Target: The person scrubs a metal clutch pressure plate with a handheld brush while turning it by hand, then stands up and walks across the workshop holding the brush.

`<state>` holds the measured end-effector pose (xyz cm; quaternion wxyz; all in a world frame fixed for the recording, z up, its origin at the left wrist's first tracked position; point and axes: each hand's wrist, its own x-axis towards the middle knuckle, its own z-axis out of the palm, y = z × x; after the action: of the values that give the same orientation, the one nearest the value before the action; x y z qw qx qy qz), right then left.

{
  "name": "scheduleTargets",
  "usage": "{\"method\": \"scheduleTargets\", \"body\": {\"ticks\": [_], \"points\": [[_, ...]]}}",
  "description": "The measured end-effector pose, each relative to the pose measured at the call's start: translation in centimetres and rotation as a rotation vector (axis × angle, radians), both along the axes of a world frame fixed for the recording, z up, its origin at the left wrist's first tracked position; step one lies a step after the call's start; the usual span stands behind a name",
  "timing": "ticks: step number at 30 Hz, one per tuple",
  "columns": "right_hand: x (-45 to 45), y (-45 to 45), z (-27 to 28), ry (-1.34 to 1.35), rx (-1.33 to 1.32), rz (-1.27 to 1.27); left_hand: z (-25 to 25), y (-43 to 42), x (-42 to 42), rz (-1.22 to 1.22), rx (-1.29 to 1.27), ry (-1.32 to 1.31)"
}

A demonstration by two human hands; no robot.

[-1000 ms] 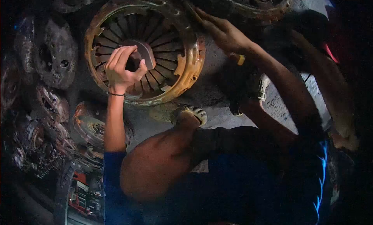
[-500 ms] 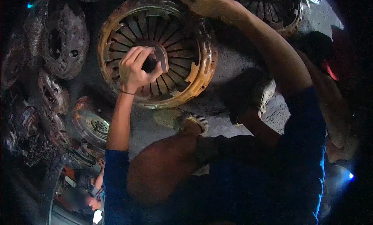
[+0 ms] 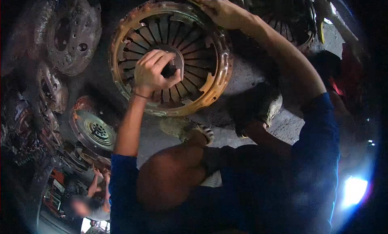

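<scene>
A round clutch pressure plate (image 3: pixel 223 78), rusty orange at the rim with thin dark slots radiating inside, is in front of me. My left hand (image 3: pixel 151 73) is at its centre, thumb and fingers curled around a dark opening at a grey metal ring (image 3: pixel 180 63); the exact contact under the fingertips is hidden. Across the plate, my right hand (image 3: pixel 224 11) holds the far rim, its fingers reaching left along the edge. The fingertips are dim and close to the top of the view.
Another slotted clutch plate (image 3: pixel 307 20) lies at upper right. Greasy metal discs (image 3: pixel 74 36) and a flywheel-like disc (image 3: pixel 99 129) are at left. My shoes (image 3: pixel 273 108) are just below the plate. A person (image 3: pixel 95 189) is at lower left, arms raised.
The view has shifted slightly, so the plate and both hands appear a little farther right and lower. My hands keep their places on the plate. The other person's arms have moved.
</scene>
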<state>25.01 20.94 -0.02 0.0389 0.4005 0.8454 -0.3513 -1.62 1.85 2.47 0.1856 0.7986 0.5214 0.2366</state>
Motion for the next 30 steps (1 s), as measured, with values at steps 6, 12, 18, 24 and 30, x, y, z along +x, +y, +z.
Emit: {"method": "scheduleTargets", "body": {"ticks": [6,12,18,24,30], "points": [[9.0,-2.7,3.9,0.002,0.039,0.107,-1.3,0.0,-0.3,0.002,0.082,-0.026],[4.8,-2.1,3.2,-0.076,-0.066,-0.014,-1.0,-0.2,-0.2,0.024,0.075,-0.029],[7.1,-5.4,2.7,0.005,-0.141,-0.109,-0.6,-0.2,0.0,0.046,0.030,-0.048],[8.3,-4.2,5.2,-0.094,-0.088,-0.088,-0.9,-0.5,0.0,0.068,0.054,-0.046],[7.0,-2.0,0.9,0.068,-0.069,-0.103,-2.0,-1.2,-0.6,0.110,0.051,-0.025]]}}
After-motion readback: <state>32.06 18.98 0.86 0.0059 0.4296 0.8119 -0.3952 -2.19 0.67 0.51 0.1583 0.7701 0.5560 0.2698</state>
